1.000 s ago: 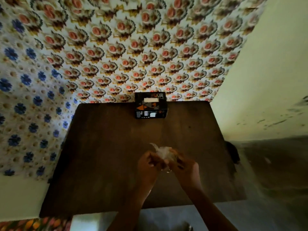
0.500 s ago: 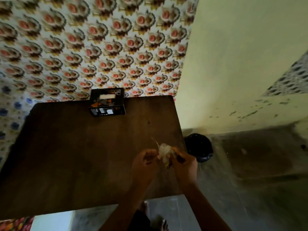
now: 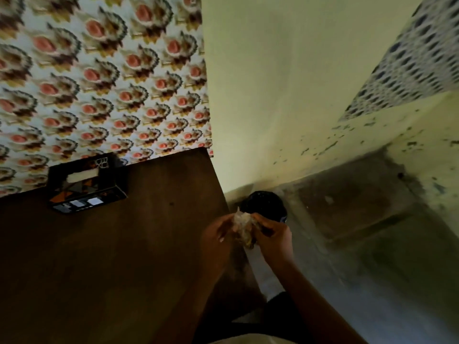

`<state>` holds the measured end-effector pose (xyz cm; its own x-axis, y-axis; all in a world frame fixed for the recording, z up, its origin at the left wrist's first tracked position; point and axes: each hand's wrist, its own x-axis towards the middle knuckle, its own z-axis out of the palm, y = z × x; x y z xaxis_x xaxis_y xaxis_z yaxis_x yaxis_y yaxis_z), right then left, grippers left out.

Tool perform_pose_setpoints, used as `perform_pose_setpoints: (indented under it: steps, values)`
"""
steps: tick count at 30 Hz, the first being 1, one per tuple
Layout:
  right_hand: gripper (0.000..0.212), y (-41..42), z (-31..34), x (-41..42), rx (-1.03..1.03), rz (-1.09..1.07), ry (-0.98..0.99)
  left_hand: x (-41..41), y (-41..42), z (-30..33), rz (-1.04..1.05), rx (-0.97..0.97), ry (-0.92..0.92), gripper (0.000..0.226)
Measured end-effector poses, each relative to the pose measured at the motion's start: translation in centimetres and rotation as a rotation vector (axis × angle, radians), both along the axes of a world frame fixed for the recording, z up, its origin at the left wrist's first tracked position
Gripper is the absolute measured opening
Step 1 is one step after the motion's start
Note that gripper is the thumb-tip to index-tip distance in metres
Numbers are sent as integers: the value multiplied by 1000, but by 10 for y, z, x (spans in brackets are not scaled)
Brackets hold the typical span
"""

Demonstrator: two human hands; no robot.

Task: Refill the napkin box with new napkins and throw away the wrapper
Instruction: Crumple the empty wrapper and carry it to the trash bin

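Observation:
A crumpled clear wrapper [image 3: 244, 229] is pinched between my left hand [image 3: 218, 234] and my right hand [image 3: 273, 237], over the right edge of the brown table [image 3: 111, 256]. A black napkin box [image 3: 85, 187] with orange shapes stands at the table's far edge against the wall; white napkin shows in its top slot. A black round bin [image 3: 264, 207] sits on the floor just beyond my hands, partly hidden by them.
Flower-patterned wallpaper [image 3: 99, 83] backs the table. A pale yellow wall [image 3: 285, 95] with flaking paint meets a dark stained floor [image 3: 360, 232] on the right. My legs show at the bottom edge.
My view has swung to the right, so the box has slid left in the frame and the bin has come fully into sight. Both hands with the wrapper have moved right, from mid-table to its right edge.

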<state>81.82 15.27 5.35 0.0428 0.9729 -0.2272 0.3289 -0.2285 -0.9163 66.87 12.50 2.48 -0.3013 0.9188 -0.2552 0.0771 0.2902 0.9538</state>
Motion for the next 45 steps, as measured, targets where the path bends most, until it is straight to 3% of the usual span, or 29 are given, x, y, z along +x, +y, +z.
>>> perform_pose_setpoints:
  steps: [3,12,17,23,29,32,34,37,41,45]
  values:
    - [28,36,-23,29,-47,-43,7,33,43,-25,42,-47,9,20]
    - [29,172,-97,125,-211,84,-54,143,153,-84,209,-123,-146,23]
    - [33,242,-187,154,-280,206,-87,174,212,-158,295,-210,-184,11]
    - [36,289,-335,167,-346,245,-144,192,259,-297,325,-331,-207,15]
    - [40,312,-481,166,-365,300,-240,192,276,-452,279,-407,-133,15]
    - [42,322,-547,157,-373,327,-274,189,281,-524,248,-431,43,11]
    - [41,327,-592,153,-391,324,-302,188,280,-569,225,-470,231,25]
    - [39,336,-645,145,-388,338,-356,180,276,-615,250,-451,337,43]
    - [32,343,-698,140,-296,443,-453,170,271,-655,352,-379,251,44]
    - [30,356,-739,136,-337,560,-560,172,270,-671,419,-297,251,41]
